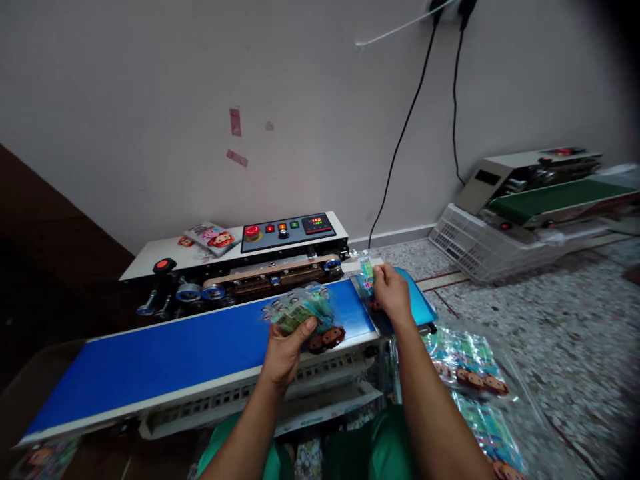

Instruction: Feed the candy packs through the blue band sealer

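Note:
My left hand (pixel 290 347) grips a fanned bunch of clear printed packets (pixel 305 310) above the blue conveyor belt (pixel 200 357). Green and turquoise print and a brown cartoon face show on them. My right hand (pixel 391 290) pinches a single packet (pixel 367 273) by its edge, at the right end of the band sealing machine (pixel 287 233). That packet stands near the sealing band's entry, over the light-blue end tray (pixel 417 300). Part of it is hidden behind my fingers.
More packets (pixel 473 363) lie in a clear bag at the lower right. Two printed packets (pixel 213 237) rest on the machine's top. A second sealer with a green belt (pixel 545 200) stands on a white crate (pixel 465 243). A black cable (pixel 407 120) hangs down the wall.

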Tool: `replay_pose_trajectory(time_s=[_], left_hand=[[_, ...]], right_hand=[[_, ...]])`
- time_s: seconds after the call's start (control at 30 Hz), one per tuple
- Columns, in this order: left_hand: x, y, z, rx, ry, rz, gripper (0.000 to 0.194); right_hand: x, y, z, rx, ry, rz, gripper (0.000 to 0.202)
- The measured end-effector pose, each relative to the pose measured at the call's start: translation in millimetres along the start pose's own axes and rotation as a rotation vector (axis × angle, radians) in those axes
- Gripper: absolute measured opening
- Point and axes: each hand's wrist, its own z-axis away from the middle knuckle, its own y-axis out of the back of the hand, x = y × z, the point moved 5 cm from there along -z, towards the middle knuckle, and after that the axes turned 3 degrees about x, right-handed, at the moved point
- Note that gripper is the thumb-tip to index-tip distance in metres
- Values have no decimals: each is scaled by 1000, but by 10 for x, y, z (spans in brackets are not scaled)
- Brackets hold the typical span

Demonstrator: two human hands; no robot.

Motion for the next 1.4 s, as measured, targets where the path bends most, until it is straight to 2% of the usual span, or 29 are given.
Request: replay_pose_trajectory(time_s=[0.13,0.27,0.37,0.5,0.63,0.73,0.8,0.87,0.93,0.97,1.03,1.2,1.4], left_hand=[[-24,-53,36,18,76,-2,27],[-7,-87,68,60,115,-20,29],[-7,-86,80,57,126,-58,28],[-27,-47,71,29,130,-82,24],[-54,-24,68,14,140,-87,23],[-53,-31,68,25,134,-82,24],[-38,-35,56,36,114,-68,26],[-26,-28,38,47,92,-60,28],[-26,-13,19,55,70,-69,28],[-32,-5,11,59,60,-79,27],[-55,7,0,69,39,-97,27],[-92,-11,-21,74,-28,-113,31],[-75,7,-36,101,-40,-106,30]], right_hand=[[95,-117,21,-103,-103,299,36],[5,-141,-20,-109,-129,405,38],[-82,-210,-32,-151,-109,442,36],[-207,-348,9,-210,-8,430,36],[-380,-430,91,-239,140,220,35],[-518,-317,197,-204,203,-104,35],[-605,-239,316,-338,207,-425,39],[-725,-195,478,-594,234,-714,40],[-823,-169,616,-768,269,-859,36],[-845,-174,653,-788,267,-890,34],[-840,-224,667,-734,207,-922,28],[-765,-365,636,-508,35,-988,22],[-672,-208,551,-153,-31,-1046,25]])
